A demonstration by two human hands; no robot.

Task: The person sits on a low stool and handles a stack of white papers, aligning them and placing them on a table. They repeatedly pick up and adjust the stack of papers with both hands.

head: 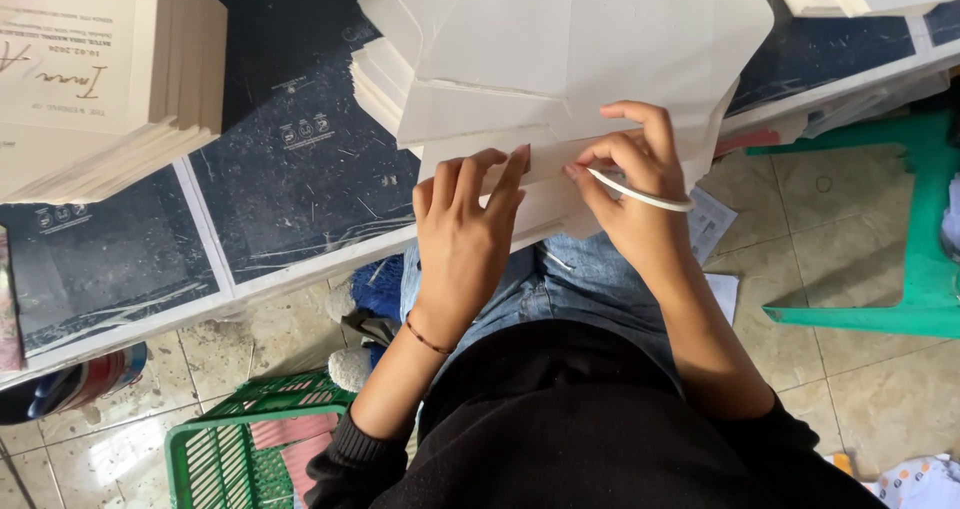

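Both hands are pressing a cream paper sheet at the bench near edge: left hand flat with fingers spread, right hand pinching a thin white folding tool. Folding seems under way; unfolded sheets are waiting behind, a printed stack at far left.

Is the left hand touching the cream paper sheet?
Touching. The head view shows the left hand lying flat on the cream sheet, fingertips pressed along its folded edge, with no gap. The right hand pinches the same fold beside it.
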